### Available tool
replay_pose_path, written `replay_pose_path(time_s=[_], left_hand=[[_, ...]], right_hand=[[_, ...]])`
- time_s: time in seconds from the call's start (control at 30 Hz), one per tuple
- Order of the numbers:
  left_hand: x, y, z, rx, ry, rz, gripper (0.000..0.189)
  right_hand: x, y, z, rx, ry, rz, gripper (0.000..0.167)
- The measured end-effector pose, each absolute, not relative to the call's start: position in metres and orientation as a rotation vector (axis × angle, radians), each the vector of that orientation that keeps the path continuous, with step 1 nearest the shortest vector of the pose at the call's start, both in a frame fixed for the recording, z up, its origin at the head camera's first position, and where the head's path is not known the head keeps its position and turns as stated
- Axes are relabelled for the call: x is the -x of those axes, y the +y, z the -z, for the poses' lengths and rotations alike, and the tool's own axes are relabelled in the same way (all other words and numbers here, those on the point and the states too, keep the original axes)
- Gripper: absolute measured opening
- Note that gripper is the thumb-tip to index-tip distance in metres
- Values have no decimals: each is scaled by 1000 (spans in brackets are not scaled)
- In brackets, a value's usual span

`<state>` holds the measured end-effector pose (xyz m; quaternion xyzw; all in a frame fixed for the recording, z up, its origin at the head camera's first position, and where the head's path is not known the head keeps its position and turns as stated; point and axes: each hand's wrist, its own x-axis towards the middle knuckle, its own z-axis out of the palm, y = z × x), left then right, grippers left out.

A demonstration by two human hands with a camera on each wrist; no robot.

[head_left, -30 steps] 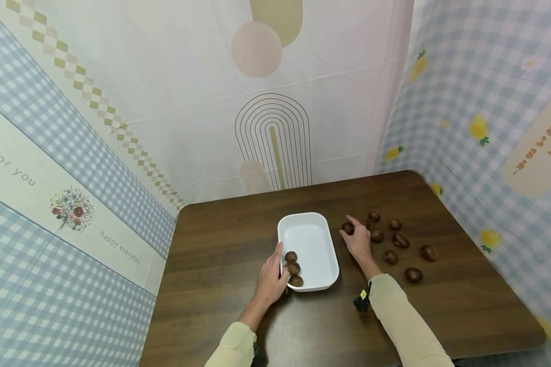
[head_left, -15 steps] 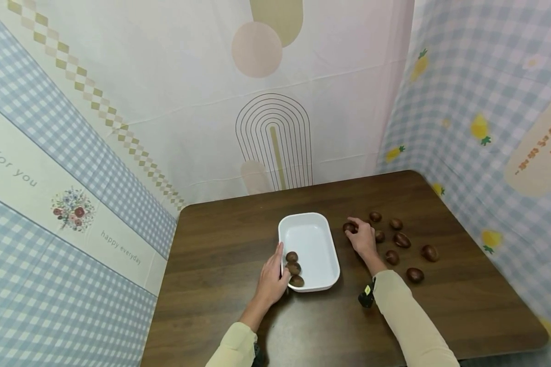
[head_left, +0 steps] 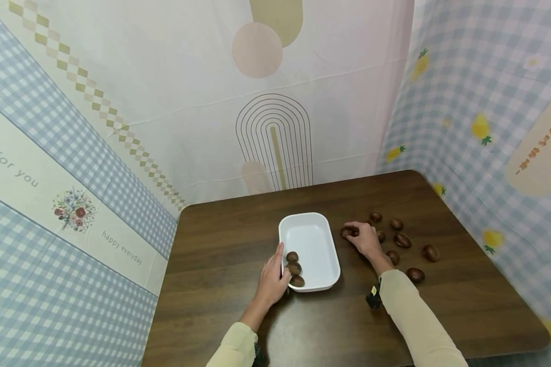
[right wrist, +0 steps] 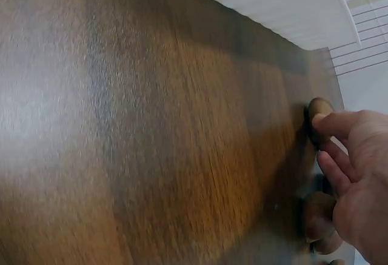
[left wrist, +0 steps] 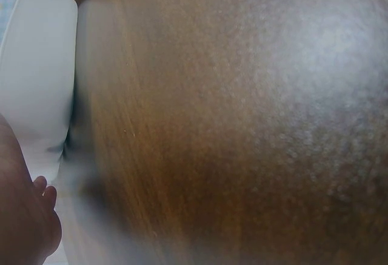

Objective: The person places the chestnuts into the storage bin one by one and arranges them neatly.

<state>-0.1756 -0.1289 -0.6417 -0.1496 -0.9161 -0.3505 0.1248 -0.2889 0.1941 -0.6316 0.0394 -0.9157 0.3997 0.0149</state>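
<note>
A white rectangular dish stands on the brown table, with several chestnuts in a row along its left inner wall. My left hand grips the dish's left side near the front corner; the left wrist view shows that hand against the outer wall. Right of the dish, my right hand pinches a chestnut low over the table. Close up in the right wrist view, thumb and finger are on that chestnut. Whether it touches the table I cannot tell.
More chestnuts lie loose on the table's right side, one nearest the front and another at the back. Some sit right beside my right hand, partly hidden. Patterned cloth hangs behind the table and along both sides.
My right hand and forearm have turned slightly, the wrist shifting right and toward me. The pinched chestnut has moved slightly toward me. Left hand and dish keep their place.
</note>
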Motion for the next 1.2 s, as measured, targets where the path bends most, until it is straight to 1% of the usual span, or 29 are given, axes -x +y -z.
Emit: replay_pose_path(time_s=[0.27, 0.63, 1.2], left_hand=[[177, -129, 643, 446, -2654, 1004, 75], [175, -128, 640, 440, -2655, 1008, 76], [175, -127, 638, 430, -2666, 1008, 75]], right_hand=[[289, 200, 632, -266, -2881, -1270, 34], [291, 205, 634, -354, -2928, -1240, 35], [290, 203, 630, -373, -2866, -1220, 35]])
